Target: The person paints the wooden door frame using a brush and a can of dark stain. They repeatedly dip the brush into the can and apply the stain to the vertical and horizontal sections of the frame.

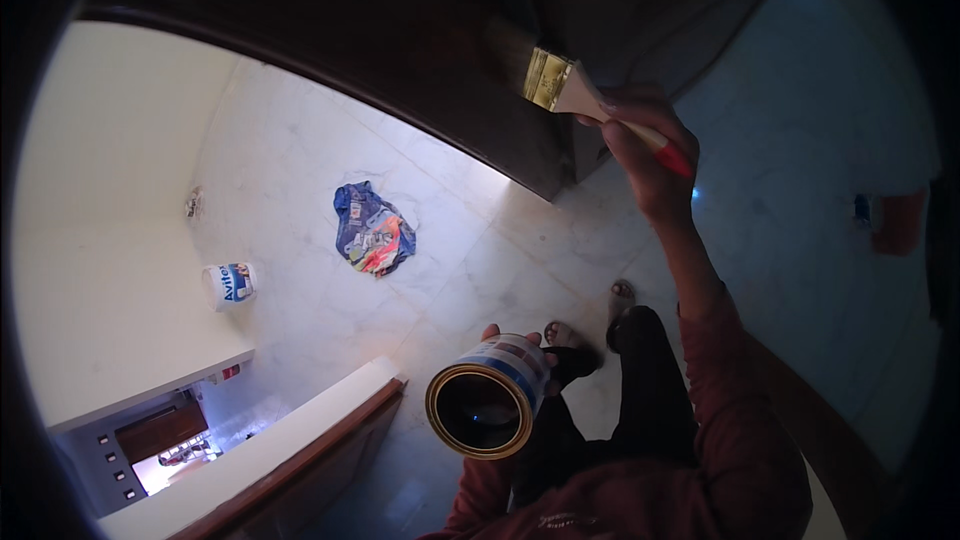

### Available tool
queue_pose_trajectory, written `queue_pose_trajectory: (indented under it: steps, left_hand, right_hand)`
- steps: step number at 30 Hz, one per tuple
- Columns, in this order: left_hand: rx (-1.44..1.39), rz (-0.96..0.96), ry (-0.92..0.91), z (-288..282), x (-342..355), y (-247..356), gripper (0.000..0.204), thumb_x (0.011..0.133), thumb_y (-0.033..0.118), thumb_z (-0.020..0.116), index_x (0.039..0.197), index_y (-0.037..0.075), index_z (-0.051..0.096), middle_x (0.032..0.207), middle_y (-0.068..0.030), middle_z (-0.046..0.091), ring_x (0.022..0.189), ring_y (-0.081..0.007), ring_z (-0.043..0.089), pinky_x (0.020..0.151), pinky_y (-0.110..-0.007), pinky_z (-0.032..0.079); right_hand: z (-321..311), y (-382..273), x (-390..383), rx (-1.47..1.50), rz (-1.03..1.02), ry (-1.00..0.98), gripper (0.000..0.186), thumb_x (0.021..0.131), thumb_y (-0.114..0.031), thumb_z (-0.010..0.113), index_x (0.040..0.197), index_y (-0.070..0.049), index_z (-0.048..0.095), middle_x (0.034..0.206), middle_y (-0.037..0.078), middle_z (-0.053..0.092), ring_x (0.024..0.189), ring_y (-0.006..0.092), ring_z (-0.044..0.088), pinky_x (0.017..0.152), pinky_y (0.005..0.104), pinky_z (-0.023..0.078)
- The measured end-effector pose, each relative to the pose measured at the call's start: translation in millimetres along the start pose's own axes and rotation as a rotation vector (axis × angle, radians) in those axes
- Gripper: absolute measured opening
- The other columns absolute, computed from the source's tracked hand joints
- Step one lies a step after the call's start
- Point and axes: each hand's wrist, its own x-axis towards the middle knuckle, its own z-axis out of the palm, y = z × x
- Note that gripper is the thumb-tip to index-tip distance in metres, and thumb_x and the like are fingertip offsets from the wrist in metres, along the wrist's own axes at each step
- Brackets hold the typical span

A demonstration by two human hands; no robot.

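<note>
A flat paintbrush [567,86] with a pale handle, red end and brass-coloured ferrule is gripped in my right hand [648,145]. Its dark bristles point up and left against a dark brown door [400,60]; in the shadow I cannot tell whether they touch it. My left hand [548,355] holds an open paint tin [515,365] from behind and below, fingers wrapped round its side. The tin tilts so that its gold rim faces me, and the inside looks dark, with a small glint.
On the marble-look floor [460,270] lies a crumpled blue printed cloth or bag [375,230]. A white bucket [229,286] stands by the cream wall [110,220]. To the right sits a reddish object [898,221]. A wood-trimmed white wall edge [300,450] rises at lower left.
</note>
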Motion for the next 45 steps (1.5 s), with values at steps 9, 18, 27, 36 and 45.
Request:
queue_pose_trajectory:
  steps: [9,18,27,36,45]
  left_hand:
    - [0.010,0.014,0.065,-165,84,21,0.067,0.104,0.042,0.061,0.162,0.021,0.036,0.153,-0.0317,0.044,0.136,-0.0542,0.046,0.094,-0.065,0.055]
    - [0.096,-0.013,-0.121,-285,133,37,0.062,0.103,0.047,0.060,0.156,0.020,0.046,0.153,-0.0283,0.046,0.132,-0.0493,0.050,0.094,-0.061,0.055]
    - [0.262,0.137,-0.051,-316,104,48,0.058,0.106,0.046,0.055,0.157,0.018,0.045,0.160,-0.0248,0.041,0.142,-0.0508,0.042,0.107,-0.063,0.048]
    - [0.236,0.113,-0.195,-333,89,53,0.061,0.107,0.044,0.054,0.161,0.021,0.039,0.164,-0.0245,0.037,0.148,-0.0516,0.035,0.116,-0.066,0.040]
    - [0.270,0.145,-0.245,-330,88,42,0.064,0.106,0.041,0.058,0.163,0.021,0.035,0.165,-0.0252,0.034,0.147,-0.0518,0.036,0.113,-0.068,0.043]
  right_hand:
    - [-45,148,-85,-0.106,-0.073,0.012,0.019,0.090,-0.001,0.074,0.109,-0.004,0.076,0.112,0.010,0.070,0.105,0.0196,0.067,0.093,0.0330,0.053]
    - [-75,249,-157,-0.163,-0.108,-0.002,0.017,0.098,-0.004,0.070,0.115,-0.001,0.072,0.116,0.011,0.068,0.109,0.0199,0.066,0.098,0.0338,0.053]
    - [-72,315,-190,-0.054,0.038,0.076,0.020,0.101,-0.009,0.070,0.120,-0.002,0.071,0.114,0.007,0.068,0.114,0.0183,0.068,0.098,0.0309,0.054]
    - [-94,338,-224,-0.205,-0.028,0.060,0.018,0.099,-0.009,0.071,0.116,-0.004,0.073,0.111,0.007,0.068,0.104,0.0167,0.068,0.094,0.0300,0.052]
    - [-49,250,-160,-0.188,-0.098,0.025,0.020,0.100,-0.010,0.069,0.119,-0.005,0.072,0.115,0.009,0.067,0.105,0.0185,0.069,0.095,0.0301,0.052]
